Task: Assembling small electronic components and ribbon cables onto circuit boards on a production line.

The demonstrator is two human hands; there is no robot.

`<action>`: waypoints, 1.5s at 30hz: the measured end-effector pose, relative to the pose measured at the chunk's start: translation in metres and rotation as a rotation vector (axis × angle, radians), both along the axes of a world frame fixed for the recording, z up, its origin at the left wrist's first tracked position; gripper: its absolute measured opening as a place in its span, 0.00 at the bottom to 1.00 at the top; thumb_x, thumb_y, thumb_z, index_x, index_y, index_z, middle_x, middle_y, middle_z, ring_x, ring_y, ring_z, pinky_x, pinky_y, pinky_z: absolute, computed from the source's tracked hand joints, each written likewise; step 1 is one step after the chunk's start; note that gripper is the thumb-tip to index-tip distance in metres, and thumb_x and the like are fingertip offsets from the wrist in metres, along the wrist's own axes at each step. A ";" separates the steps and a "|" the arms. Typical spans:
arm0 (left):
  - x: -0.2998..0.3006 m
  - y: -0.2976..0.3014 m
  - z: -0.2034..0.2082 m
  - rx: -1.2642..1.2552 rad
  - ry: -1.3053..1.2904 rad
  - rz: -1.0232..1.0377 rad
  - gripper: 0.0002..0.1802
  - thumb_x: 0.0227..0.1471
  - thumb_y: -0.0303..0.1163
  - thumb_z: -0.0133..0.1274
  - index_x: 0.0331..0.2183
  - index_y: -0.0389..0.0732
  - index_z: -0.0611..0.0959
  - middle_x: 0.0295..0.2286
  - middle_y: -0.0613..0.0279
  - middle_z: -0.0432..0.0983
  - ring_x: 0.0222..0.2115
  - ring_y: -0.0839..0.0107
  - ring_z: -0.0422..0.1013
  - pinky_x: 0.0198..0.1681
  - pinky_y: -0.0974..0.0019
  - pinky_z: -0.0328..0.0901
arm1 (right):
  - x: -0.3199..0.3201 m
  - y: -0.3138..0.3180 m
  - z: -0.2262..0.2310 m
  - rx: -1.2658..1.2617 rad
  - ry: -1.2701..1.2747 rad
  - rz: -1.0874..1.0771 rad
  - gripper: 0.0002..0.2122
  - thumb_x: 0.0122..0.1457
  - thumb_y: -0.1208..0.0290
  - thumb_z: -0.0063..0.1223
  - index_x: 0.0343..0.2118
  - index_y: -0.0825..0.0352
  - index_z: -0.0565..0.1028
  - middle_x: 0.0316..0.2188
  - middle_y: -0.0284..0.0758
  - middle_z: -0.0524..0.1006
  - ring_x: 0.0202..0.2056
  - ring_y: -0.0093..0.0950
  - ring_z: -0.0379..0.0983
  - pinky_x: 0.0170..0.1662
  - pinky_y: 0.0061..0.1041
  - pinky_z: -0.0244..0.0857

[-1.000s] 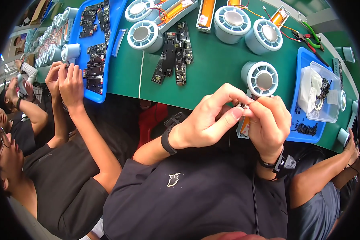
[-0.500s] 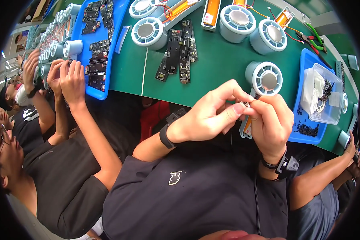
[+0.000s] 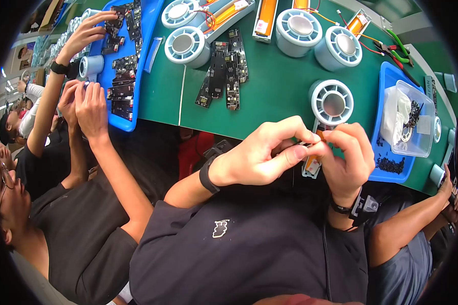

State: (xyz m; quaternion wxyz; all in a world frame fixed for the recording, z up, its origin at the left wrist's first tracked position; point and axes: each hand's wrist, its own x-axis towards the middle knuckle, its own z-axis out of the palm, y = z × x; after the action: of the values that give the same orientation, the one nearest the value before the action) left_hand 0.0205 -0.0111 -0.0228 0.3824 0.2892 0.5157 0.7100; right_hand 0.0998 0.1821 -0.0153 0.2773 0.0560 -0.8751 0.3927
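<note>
In front of my body, my left hand (image 3: 267, 155) and my right hand (image 3: 348, 160) meet, thumbs and forefingers pinched together at the fingertips. Something small and dark seems to be between them, mostly hidden by the fingers. Just beneath and beyond lies a pale blue handheld fan body (image 3: 332, 102), its round ribbed head with a metal disc pointing away from me. Its open handle, partly covered by my hands, holds an orange battery cell (image 3: 313, 163) and overhangs the table's near edge.
Black circuit boards (image 3: 220, 71) lie stacked on the green table (image 3: 269, 91). More fan bodies (image 3: 298, 31) stand behind. At right, a blue tray (image 3: 385, 129) holds a clear box (image 3: 417, 122) and black screws; pliers (image 3: 394, 51) lie beyond. Co-workers sit close at left, by a board-filled blue tray (image 3: 148, 51).
My fingertips have sunk slightly toward the handle, still pinched, and the small piece between them shows less. At left, a co-worker's hand has reached over the blue tray of boards.
</note>
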 end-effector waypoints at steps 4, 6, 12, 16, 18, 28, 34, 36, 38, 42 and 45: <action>-0.010 0.003 -0.003 -0.073 0.513 0.148 0.20 0.58 0.23 0.61 0.52 0.34 0.78 0.36 0.57 0.80 0.26 0.70 0.75 0.29 0.70 0.70 | 0.005 -0.005 0.004 -0.105 -0.060 0.043 0.14 0.52 0.84 0.70 0.41 0.71 0.78 0.30 0.38 0.79 0.28 0.23 0.75 0.28 0.19 0.68; -0.011 0.003 0.000 -0.094 0.733 0.226 0.24 0.55 0.22 0.65 0.52 0.34 0.78 0.36 0.55 0.82 0.29 0.67 0.78 0.33 0.67 0.73 | 0.007 -0.019 0.014 -0.614 -0.055 -0.110 0.12 0.55 0.84 0.67 0.42 0.71 0.78 0.30 0.38 0.80 0.27 0.24 0.76 0.30 0.21 0.71; -0.015 0.004 0.018 -0.242 0.947 0.350 0.30 0.41 0.21 0.72 0.49 0.35 0.83 0.41 0.54 0.83 0.41 0.58 0.79 0.42 0.61 0.75 | 0.011 -0.010 0.015 -0.996 -0.176 -0.120 0.08 0.61 0.85 0.61 0.42 0.71 0.79 0.34 0.41 0.83 0.28 0.24 0.77 0.33 0.20 0.74; -0.016 0.011 0.025 -0.201 0.971 0.387 0.28 0.39 0.20 0.72 0.47 0.36 0.86 0.45 0.52 0.80 0.43 0.57 0.79 0.44 0.60 0.76 | 0.002 -0.005 0.005 -0.506 -0.082 -0.079 0.08 0.58 0.85 0.64 0.40 0.71 0.81 0.35 0.42 0.84 0.27 0.26 0.77 0.32 0.21 0.72; -0.017 0.014 0.025 -0.187 0.963 0.394 0.28 0.39 0.19 0.72 0.47 0.37 0.86 0.47 0.52 0.79 0.43 0.57 0.79 0.45 0.60 0.76 | -0.005 0.000 0.011 -0.266 -0.038 -0.021 0.09 0.55 0.86 0.64 0.38 0.70 0.81 0.34 0.41 0.84 0.27 0.28 0.77 0.30 0.23 0.70; -0.015 0.013 0.022 -0.179 0.799 0.353 0.29 0.40 0.16 0.70 0.49 0.37 0.86 0.50 0.51 0.75 0.47 0.58 0.79 0.51 0.60 0.77 | -0.009 0.006 0.023 0.042 -0.027 0.016 0.11 0.51 0.88 0.64 0.38 0.73 0.83 0.32 0.41 0.82 0.28 0.30 0.75 0.30 0.25 0.69; -0.016 0.014 0.023 -0.162 0.778 0.343 0.28 0.41 0.16 0.70 0.48 0.36 0.86 0.49 0.51 0.76 0.45 0.59 0.80 0.49 0.61 0.78 | -0.011 0.006 0.021 0.122 0.027 0.030 0.11 0.49 0.87 0.65 0.37 0.73 0.83 0.31 0.41 0.81 0.27 0.33 0.74 0.29 0.26 0.67; -0.018 0.013 0.026 -0.184 0.789 0.329 0.28 0.41 0.16 0.70 0.48 0.36 0.86 0.47 0.51 0.77 0.44 0.59 0.80 0.48 0.62 0.78 | -0.012 0.006 0.019 0.134 0.039 0.046 0.11 0.49 0.87 0.65 0.37 0.73 0.82 0.31 0.42 0.81 0.27 0.34 0.74 0.29 0.26 0.67; -0.018 0.013 0.026 -0.198 0.795 0.317 0.28 0.41 0.16 0.70 0.48 0.36 0.86 0.47 0.51 0.77 0.44 0.60 0.80 0.47 0.62 0.78 | -0.013 0.007 0.015 0.102 0.063 0.063 0.11 0.48 0.88 0.63 0.36 0.73 0.82 0.31 0.42 0.81 0.27 0.35 0.74 0.28 0.27 0.67; -0.018 0.016 0.026 -0.184 0.785 0.309 0.28 0.40 0.16 0.71 0.48 0.36 0.87 0.45 0.52 0.78 0.43 0.60 0.80 0.46 0.63 0.78 | -0.011 0.005 0.019 0.097 0.027 0.069 0.11 0.48 0.89 0.61 0.36 0.74 0.81 0.32 0.43 0.81 0.27 0.36 0.76 0.28 0.28 0.68; -0.018 0.015 0.025 -0.152 0.809 0.314 0.28 0.40 0.16 0.71 0.48 0.36 0.87 0.46 0.52 0.78 0.43 0.60 0.80 0.46 0.63 0.78 | -0.010 0.005 0.021 0.103 -0.006 0.070 0.11 0.47 0.89 0.59 0.36 0.75 0.80 0.32 0.43 0.81 0.27 0.37 0.77 0.29 0.29 0.69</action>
State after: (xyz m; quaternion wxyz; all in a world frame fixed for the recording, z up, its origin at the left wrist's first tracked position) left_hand 0.0029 0.0041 0.0025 0.0574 0.4332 0.7126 0.5489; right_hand 0.0895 0.1867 0.0060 0.2575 0.0995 -0.8924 0.3569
